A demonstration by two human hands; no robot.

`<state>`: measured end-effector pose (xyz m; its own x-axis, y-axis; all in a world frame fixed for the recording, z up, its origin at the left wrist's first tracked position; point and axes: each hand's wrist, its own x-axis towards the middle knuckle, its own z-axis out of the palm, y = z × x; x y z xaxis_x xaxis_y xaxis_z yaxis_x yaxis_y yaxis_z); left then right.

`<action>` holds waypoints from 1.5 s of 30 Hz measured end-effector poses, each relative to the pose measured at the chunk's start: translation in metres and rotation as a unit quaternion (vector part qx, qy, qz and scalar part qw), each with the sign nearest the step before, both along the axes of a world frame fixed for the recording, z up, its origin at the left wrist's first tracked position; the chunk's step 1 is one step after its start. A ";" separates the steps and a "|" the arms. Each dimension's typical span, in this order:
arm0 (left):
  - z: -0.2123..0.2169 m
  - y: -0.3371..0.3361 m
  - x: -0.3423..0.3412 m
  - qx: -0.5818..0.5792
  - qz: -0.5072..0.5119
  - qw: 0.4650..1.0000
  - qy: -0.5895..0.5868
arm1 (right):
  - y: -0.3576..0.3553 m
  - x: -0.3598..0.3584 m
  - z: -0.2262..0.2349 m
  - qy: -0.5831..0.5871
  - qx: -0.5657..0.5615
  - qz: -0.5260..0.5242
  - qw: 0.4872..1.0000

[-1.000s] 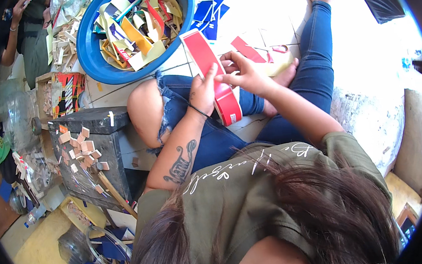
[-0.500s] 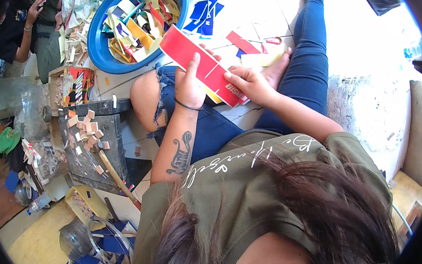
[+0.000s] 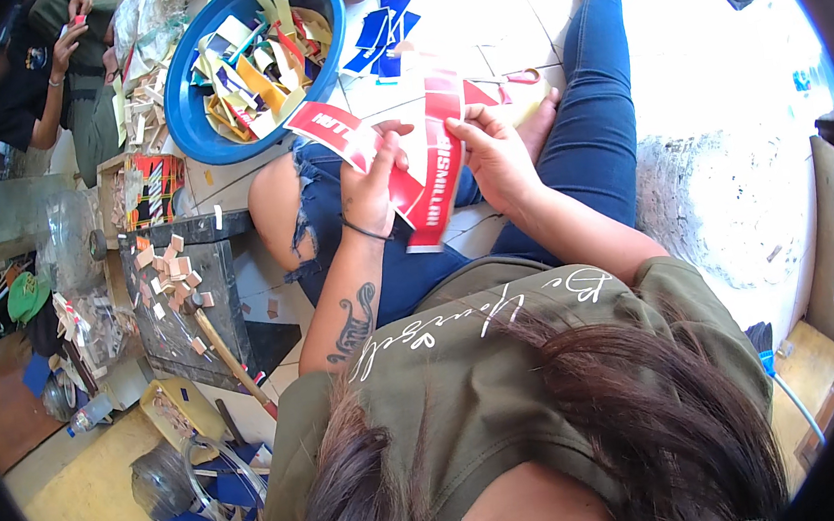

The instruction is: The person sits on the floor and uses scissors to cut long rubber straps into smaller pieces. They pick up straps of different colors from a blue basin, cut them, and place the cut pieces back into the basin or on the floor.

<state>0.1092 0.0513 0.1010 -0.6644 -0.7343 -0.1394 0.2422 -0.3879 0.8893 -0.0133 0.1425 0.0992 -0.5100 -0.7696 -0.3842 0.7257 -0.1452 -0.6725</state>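
My left hand is closed around a red printed strip, thumb on top, above my bent knee. Between the thumb and fingers of my right hand is a second red strip with white lettering, held nearly upright and slightly bent. The lower parts of the two strips overlap between my hands. Just beyond them, scissors with red handles lie partly covered on a pale yellow sheet by my foot.
A blue basin full of coloured strips stands ahead, with several blue pieces on the tiles beside it. To my left, a dark bench carries small wooden blocks and a hammer. Another person's hands are at far left.
The red strips lay together across both hands; now my right hand holds one apart, turned upright, while my left keeps another. The view has shifted slightly.
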 end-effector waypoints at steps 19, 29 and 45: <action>0.083 -0.033 0.044 -0.074 0.109 0.989 -0.061 | -0.021 -0.146 -0.094 0.648 0.589 0.259 0.408; 0.124 -0.045 0.081 -0.231 0.147 0.957 -0.094 | -0.014 -0.155 -0.105 0.727 0.535 0.219 0.370; 0.115 -0.030 0.053 -0.178 0.025 0.976 -0.121 | -0.012 -0.225 -0.101 0.052 0.248 0.263 0.931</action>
